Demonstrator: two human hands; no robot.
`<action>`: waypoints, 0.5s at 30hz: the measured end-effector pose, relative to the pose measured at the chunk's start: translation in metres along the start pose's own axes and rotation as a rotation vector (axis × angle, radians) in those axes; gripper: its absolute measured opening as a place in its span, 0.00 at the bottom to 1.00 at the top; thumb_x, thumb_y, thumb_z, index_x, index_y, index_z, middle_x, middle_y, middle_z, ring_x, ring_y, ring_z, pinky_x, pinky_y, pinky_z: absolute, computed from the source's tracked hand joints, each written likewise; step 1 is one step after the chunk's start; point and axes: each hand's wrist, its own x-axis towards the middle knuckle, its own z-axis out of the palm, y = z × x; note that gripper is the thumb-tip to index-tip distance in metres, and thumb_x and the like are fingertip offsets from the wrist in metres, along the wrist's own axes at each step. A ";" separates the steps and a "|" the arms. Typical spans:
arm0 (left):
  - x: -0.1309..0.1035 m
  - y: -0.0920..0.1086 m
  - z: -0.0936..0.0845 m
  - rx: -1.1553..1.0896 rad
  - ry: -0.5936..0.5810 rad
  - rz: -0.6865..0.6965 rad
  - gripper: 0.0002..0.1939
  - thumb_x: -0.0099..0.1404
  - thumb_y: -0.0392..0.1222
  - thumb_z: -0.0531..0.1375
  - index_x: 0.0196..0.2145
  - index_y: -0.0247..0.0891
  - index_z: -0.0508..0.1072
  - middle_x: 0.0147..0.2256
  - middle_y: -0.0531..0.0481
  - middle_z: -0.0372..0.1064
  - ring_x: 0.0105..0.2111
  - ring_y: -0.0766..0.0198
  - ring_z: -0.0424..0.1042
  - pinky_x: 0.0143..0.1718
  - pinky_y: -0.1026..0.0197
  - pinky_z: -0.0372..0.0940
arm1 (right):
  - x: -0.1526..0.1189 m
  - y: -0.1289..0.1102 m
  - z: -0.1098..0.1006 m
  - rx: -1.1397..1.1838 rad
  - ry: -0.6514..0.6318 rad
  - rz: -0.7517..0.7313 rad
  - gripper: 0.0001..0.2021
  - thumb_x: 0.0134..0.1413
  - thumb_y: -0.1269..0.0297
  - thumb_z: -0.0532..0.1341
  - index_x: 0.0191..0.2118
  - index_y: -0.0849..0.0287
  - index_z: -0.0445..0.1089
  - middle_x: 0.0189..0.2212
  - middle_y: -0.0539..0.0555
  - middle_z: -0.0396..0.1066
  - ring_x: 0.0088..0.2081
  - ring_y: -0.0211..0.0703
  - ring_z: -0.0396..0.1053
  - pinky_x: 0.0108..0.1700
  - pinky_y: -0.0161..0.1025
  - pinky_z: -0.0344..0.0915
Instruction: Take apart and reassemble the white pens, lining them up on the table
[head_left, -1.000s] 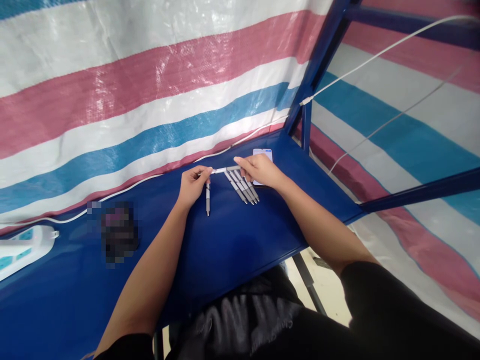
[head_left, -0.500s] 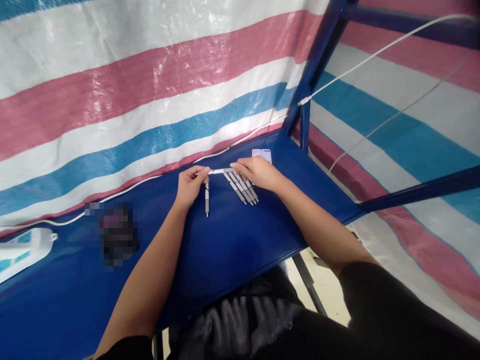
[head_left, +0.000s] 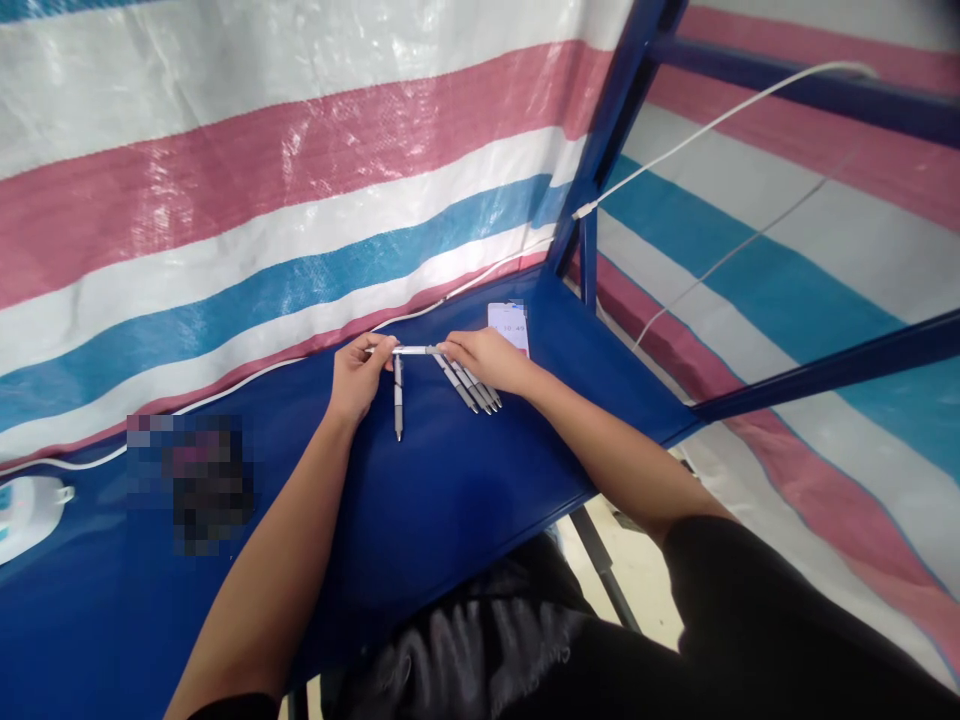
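Observation:
A white and grey pen (head_left: 415, 350) is held level above the table, one end in each hand. My left hand (head_left: 360, 375) pinches its left end, and my right hand (head_left: 480, 356) grips the grey right end. Below my left fingers, a single similar pen (head_left: 398, 400) lies on the table with its tip toward me. Several more pens (head_left: 463, 385) rest side by side at a slant, their upper ends partly hidden by my right hand.
A phone with a lit screen (head_left: 508, 318) lies behind my right hand on the blue table (head_left: 450, 470). To the left are a blurred dark object (head_left: 212, 485) and a white plastic device (head_left: 30, 515). A white cable (head_left: 277, 365) runs along the striped sheet (head_left: 315, 250). Blue frame bars (head_left: 825, 370) stand at right.
The whole scene has shifted slightly left in view as my head turned. Both hands keep hold of the same pen, and more of the phone screen shows.

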 end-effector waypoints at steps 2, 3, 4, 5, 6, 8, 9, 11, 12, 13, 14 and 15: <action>0.001 0.002 0.004 -0.072 0.066 0.009 0.23 0.63 0.62 0.75 0.37 0.41 0.78 0.25 0.53 0.73 0.25 0.66 0.70 0.31 0.63 0.66 | -0.001 -0.004 0.004 0.093 0.028 0.020 0.21 0.81 0.55 0.56 0.33 0.56 0.70 0.28 0.52 0.74 0.33 0.44 0.72 0.39 0.40 0.59; 0.001 0.003 0.007 -0.108 0.095 0.018 0.23 0.63 0.62 0.75 0.41 0.42 0.78 0.27 0.53 0.75 0.27 0.66 0.72 0.32 0.63 0.67 | -0.002 -0.006 0.007 0.155 0.047 0.035 0.21 0.81 0.54 0.55 0.33 0.56 0.70 0.26 0.51 0.74 0.32 0.44 0.72 0.40 0.39 0.61; 0.000 0.005 0.010 -0.135 0.115 0.029 0.24 0.63 0.62 0.76 0.44 0.43 0.77 0.30 0.52 0.77 0.28 0.65 0.74 0.33 0.63 0.69 | -0.003 -0.009 0.009 0.217 0.066 0.049 0.21 0.81 0.54 0.55 0.33 0.55 0.70 0.26 0.50 0.74 0.32 0.43 0.73 0.41 0.39 0.63; -0.001 0.006 0.014 -0.149 0.124 0.037 0.25 0.63 0.61 0.76 0.47 0.44 0.76 0.33 0.51 0.79 0.30 0.65 0.76 0.33 0.63 0.70 | -0.005 -0.011 0.012 0.271 0.080 0.063 0.21 0.81 0.53 0.55 0.33 0.55 0.69 0.25 0.49 0.74 0.31 0.43 0.73 0.42 0.39 0.64; -0.003 0.007 0.018 -0.154 0.124 0.041 0.27 0.63 0.61 0.76 0.50 0.44 0.75 0.34 0.51 0.80 0.31 0.64 0.78 0.33 0.63 0.70 | -0.007 -0.013 0.014 0.312 0.090 0.073 0.20 0.80 0.51 0.56 0.34 0.55 0.68 0.24 0.48 0.74 0.30 0.42 0.73 0.41 0.39 0.65; -0.008 0.009 0.025 -0.151 0.098 0.028 0.30 0.65 0.62 0.75 0.55 0.44 0.72 0.37 0.49 0.81 0.32 0.63 0.79 0.33 0.63 0.71 | -0.011 -0.017 0.019 0.351 0.075 0.072 0.19 0.78 0.50 0.60 0.34 0.54 0.67 0.23 0.47 0.74 0.28 0.41 0.72 0.39 0.38 0.64; -0.011 0.009 0.029 -0.153 0.078 0.013 0.32 0.66 0.62 0.74 0.58 0.44 0.70 0.38 0.49 0.82 0.32 0.63 0.80 0.32 0.62 0.71 | -0.012 -0.019 0.020 0.356 0.052 0.064 0.18 0.77 0.50 0.61 0.34 0.55 0.67 0.23 0.46 0.74 0.27 0.40 0.72 0.38 0.38 0.64; -0.016 0.010 0.033 -0.162 0.053 -0.019 0.38 0.68 0.61 0.72 0.65 0.44 0.64 0.39 0.48 0.83 0.29 0.63 0.79 0.30 0.62 0.71 | -0.015 -0.022 0.022 0.345 -0.006 0.041 0.18 0.76 0.52 0.62 0.34 0.55 0.68 0.23 0.46 0.73 0.27 0.40 0.71 0.37 0.37 0.62; -0.017 0.011 0.035 -0.166 0.054 -0.029 0.40 0.69 0.61 0.72 0.68 0.45 0.61 0.39 0.48 0.83 0.27 0.63 0.79 0.29 0.62 0.70 | -0.015 -0.023 0.022 0.333 -0.029 0.031 0.17 0.75 0.52 0.63 0.33 0.56 0.68 0.23 0.46 0.73 0.27 0.39 0.71 0.37 0.37 0.61; -0.019 0.011 0.036 -0.168 0.061 -0.035 0.41 0.69 0.60 0.73 0.69 0.46 0.59 0.38 0.49 0.83 0.26 0.64 0.78 0.27 0.61 0.70 | -0.016 -0.024 0.022 0.319 -0.046 0.022 0.18 0.75 0.52 0.63 0.33 0.56 0.69 0.23 0.47 0.73 0.28 0.40 0.71 0.37 0.37 0.60; -0.019 0.011 0.036 -0.169 0.070 -0.038 0.42 0.68 0.59 0.73 0.69 0.46 0.59 0.37 0.50 0.83 0.24 0.64 0.77 0.26 0.61 0.69 | -0.016 -0.024 0.021 0.303 -0.055 0.015 0.18 0.75 0.52 0.64 0.33 0.56 0.69 0.23 0.47 0.73 0.28 0.40 0.71 0.37 0.37 0.59; -0.019 0.011 0.035 -0.169 0.076 -0.042 0.41 0.67 0.59 0.74 0.68 0.46 0.60 0.36 0.51 0.83 0.23 0.64 0.77 0.25 0.62 0.69 | -0.016 -0.025 0.020 0.287 -0.063 0.010 0.18 0.74 0.51 0.65 0.33 0.56 0.70 0.24 0.48 0.73 0.29 0.40 0.71 0.37 0.37 0.58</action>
